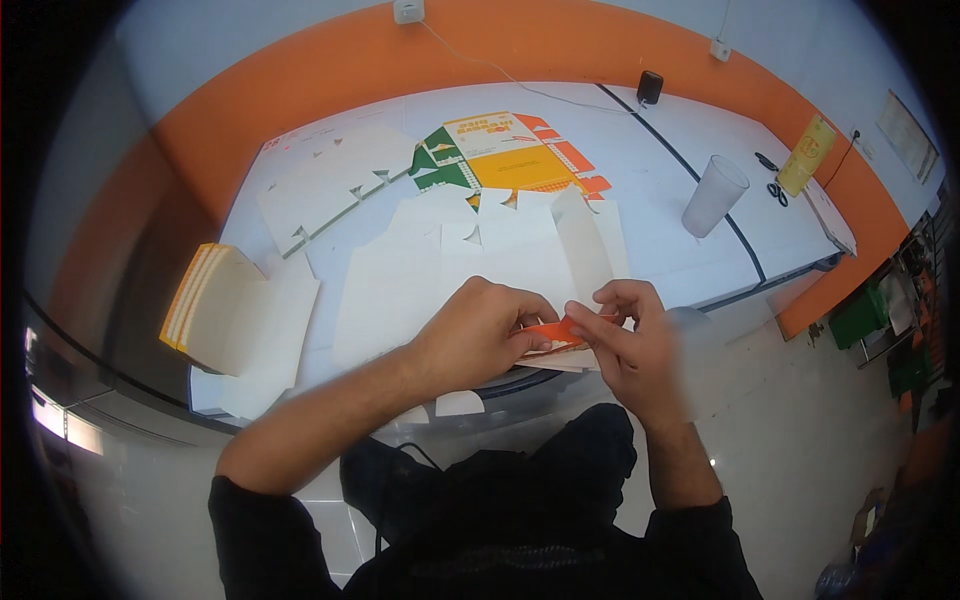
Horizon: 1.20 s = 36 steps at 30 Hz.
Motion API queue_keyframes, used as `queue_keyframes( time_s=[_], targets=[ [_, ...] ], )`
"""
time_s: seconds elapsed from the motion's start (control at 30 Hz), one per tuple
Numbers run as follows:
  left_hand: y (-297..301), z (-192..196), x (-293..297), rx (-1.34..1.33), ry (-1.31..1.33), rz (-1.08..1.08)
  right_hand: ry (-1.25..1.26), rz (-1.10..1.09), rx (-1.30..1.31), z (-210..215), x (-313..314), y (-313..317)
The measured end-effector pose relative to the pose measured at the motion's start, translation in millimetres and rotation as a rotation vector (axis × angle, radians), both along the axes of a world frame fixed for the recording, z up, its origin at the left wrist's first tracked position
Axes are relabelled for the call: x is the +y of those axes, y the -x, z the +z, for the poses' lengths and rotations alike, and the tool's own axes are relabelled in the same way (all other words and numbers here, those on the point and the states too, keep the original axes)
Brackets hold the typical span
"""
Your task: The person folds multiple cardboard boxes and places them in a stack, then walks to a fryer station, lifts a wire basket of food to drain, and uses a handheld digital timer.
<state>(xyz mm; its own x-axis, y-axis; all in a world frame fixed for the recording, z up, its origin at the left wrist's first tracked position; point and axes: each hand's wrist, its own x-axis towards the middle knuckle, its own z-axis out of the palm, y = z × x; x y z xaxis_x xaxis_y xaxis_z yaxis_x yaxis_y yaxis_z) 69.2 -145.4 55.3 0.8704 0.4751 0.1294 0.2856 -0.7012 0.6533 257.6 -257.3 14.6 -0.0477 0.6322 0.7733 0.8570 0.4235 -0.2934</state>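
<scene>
We see the flat orange-and-white cardboard blank (556,337) lying crosswise between both hands. Our left hand (478,336) and right hand (628,340) each pinch an end, seemingly equally near.

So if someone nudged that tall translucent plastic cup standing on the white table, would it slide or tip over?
The plastic cup would probably tip rather than slide: it stands on its narrower end and is tall for that footing. It looks thin-walled and empty as far as the view shows, so likely very light. On its side, its tapered shape would probably roll in a curve.

Left hand (478,338), right hand (628,338) pinched together
</scene>
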Motion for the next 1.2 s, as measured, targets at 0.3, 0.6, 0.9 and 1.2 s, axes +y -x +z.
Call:
queue_keyframes(
  time_s=[0.3,0.6,0.9,1.2],
  targets=[
    [-2.9,1.4,-2.4,-0.014,0.126,0.008,0.078,0.128,-0.054,-15.7,7.3,0.3],
    [8.2,14.7,1.2,-0.050,0.210,0.086,0.262,0.159,-0.045,-6.2,0.4,-0.6],
    [9.7,17.2,-4.8,0.065,0.128,0.163,0.267,0.160,-0.068,-3.1,6.3,-9.3],
    [7.1,18.3,6.9,-0.808,0.717,0.151,-0.322,-0.002,0.025,-26.8,9.1,14.9]
  ],
)
